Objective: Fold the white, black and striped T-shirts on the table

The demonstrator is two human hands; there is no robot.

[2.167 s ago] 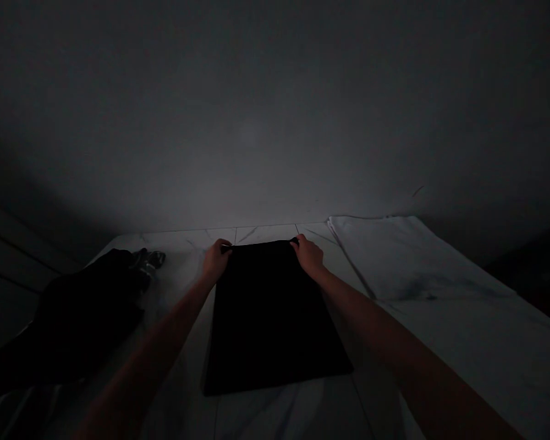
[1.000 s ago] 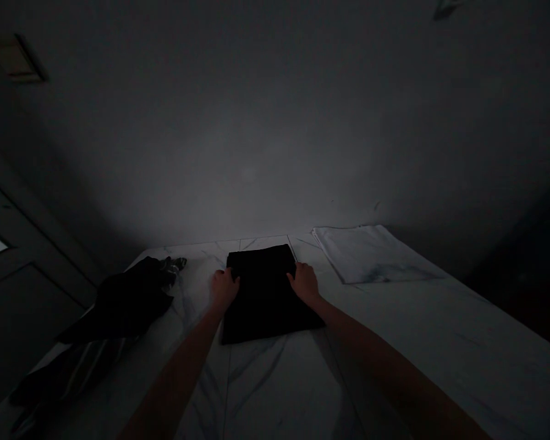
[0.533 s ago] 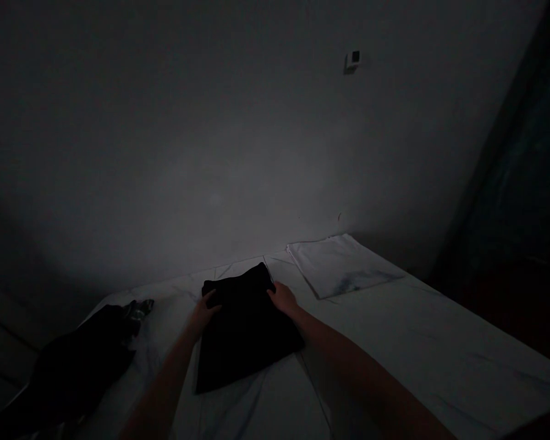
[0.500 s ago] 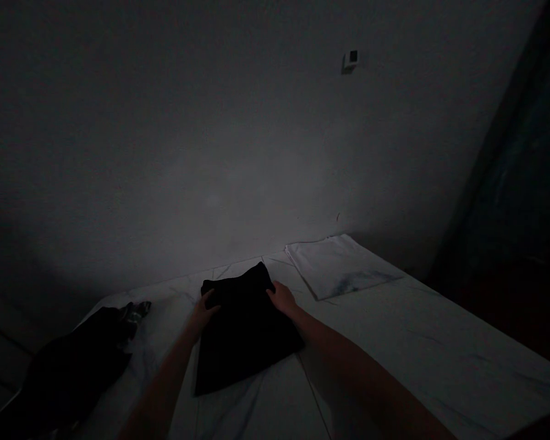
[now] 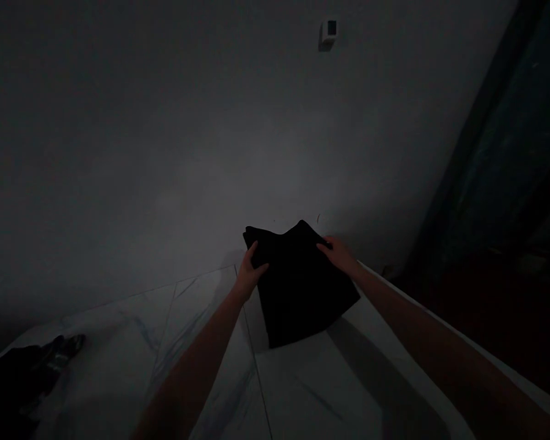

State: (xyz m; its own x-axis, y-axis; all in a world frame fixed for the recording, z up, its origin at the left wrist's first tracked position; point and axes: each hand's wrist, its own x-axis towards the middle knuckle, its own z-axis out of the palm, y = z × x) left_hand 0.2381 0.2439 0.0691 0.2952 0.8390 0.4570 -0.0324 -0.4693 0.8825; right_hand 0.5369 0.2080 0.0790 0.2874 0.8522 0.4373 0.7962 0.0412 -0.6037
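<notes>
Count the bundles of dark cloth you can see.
2: a folded black cloth held between the left hand and right hand, and a dark heap at the lower left, cut off by the frame; more may be hidden.

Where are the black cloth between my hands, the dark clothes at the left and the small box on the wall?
Black cloth (image 5: 300, 281): head view, middle of its broad face.
Dark clothes (image 5: 9, 379): head view, visible part of the heap.
Small box (image 5: 330, 29): head view, its dark front.
</notes>
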